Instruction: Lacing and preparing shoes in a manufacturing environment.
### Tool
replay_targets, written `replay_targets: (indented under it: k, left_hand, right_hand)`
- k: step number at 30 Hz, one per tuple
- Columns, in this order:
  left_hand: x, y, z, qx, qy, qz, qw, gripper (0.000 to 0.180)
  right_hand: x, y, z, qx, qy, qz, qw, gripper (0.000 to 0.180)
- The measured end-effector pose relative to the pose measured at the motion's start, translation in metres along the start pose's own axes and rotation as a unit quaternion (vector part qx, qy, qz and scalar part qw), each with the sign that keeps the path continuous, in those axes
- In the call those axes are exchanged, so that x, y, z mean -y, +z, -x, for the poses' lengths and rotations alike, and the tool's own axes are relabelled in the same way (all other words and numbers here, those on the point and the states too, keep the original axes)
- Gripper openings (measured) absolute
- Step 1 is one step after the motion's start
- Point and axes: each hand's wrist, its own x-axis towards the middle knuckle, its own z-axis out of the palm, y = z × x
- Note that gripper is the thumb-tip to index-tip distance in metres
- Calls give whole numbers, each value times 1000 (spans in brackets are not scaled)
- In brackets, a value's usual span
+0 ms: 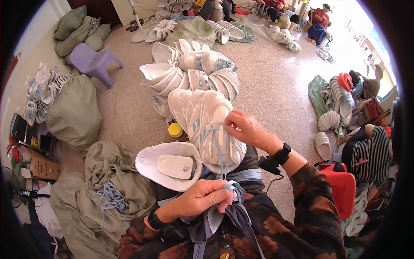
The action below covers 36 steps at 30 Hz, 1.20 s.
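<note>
Across my lap lies a nested row of white and grey shoe uppers (198, 108) with light blue trim. On the nearest upper (222, 151), a light blue shoelace (219, 144) crosses the tongue and hangs toward me. My right hand (250, 129) pinches at this upper's right edge, where a strand of the lace reaches the fingertips; the exact grip is partly hidden. Lower down, my left hand (207, 196) is closed around looped blue lace in front of my body. Beside it, a white shoe upper (170, 166) lies with its pale insole side showing.
More stacked uppers (194, 64) lie on the floor ahead, near a yellow-lidded jar (175, 130). Left are a purple chair (92, 60), green sacks (75, 114) and a bundle of blue laces (112, 196). A red stool (338, 190) stands right; several people sit at the back and right.
</note>
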Motion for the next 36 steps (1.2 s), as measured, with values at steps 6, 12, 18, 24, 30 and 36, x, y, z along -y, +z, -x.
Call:
replay_targets:
  k: [6, 12, 18, 24, 30, 36]
  left_hand:
    - [-1, -2, -2, 10, 30, -20, 999, 31]
    - [9, -10, 6, -14, 41, 7, 999, 32]
    - [15, -10, 2, -8, 58, -1, 998, 28]
    - [18, -10, 6, -11, 78, 8, 997, 28]
    - [31, -24, 16, -34, 94, 20, 995, 28]
    - [42, -24, 7, -33, 117, 19, 992, 29]
  right_hand:
    - [-12, 6, -8, 40, -50, 105, 992, 7]
    - [-28, -10, 16, 27, 79, -41, 996, 9]
    - [25, -1, -26, -34, 53, 66, 996, 23]
    - [19, 44, -52, 116, -18, 355, 928, 27]
    - [20, 10, -52, 143, 168, -8, 975, 22]
    - [12, -4, -46, 188, 161, -104, 963, 14]
